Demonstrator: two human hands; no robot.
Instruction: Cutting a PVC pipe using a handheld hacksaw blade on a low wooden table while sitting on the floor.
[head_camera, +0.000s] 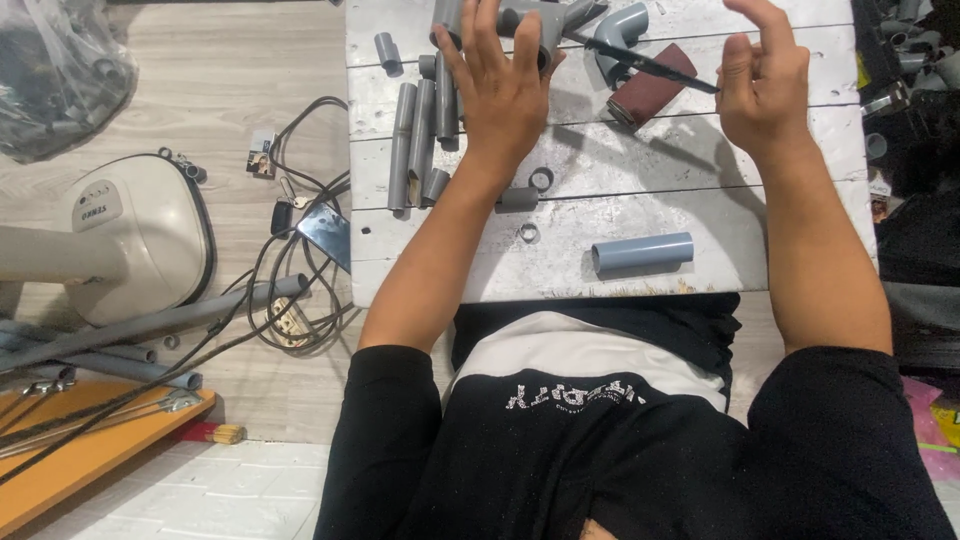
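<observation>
The left hand (505, 85) lies far out on the white plank table (780, 230), fingers spread and wrapped over a grey pipe fitting (540, 25) at the far edge, which it grips from above. The right hand (765, 85) hovers to the right of it, fingers loosely curled with the index raised; a thin dark blade (650, 65) runs from the fitting toward its fingertips, and it seems to pinch the blade's end, though the contact is hard to make out.

Just left of the left hand a row of short grey pipe pieces (420, 140) lies side by side, running near to far, close to the table's left edge. A grey elbow (620, 35) and a brown sanding roll (650, 85) sit between the two hands at the far side. Nearer, a small ring (541, 179), a short stub (519, 198) and another small ring (528, 233) lie beside the left forearm. A single grey pipe section (642, 252) rests crosswise near the table's near edge, with bare board around it, well apart from both hands.

Left of the table, on the floor, are a tangle of black cables (290, 290), long grey pipes (150, 325), a white fan base (140, 235) and a clear plastic bag (60, 70) holding dark items too blurred to name.
</observation>
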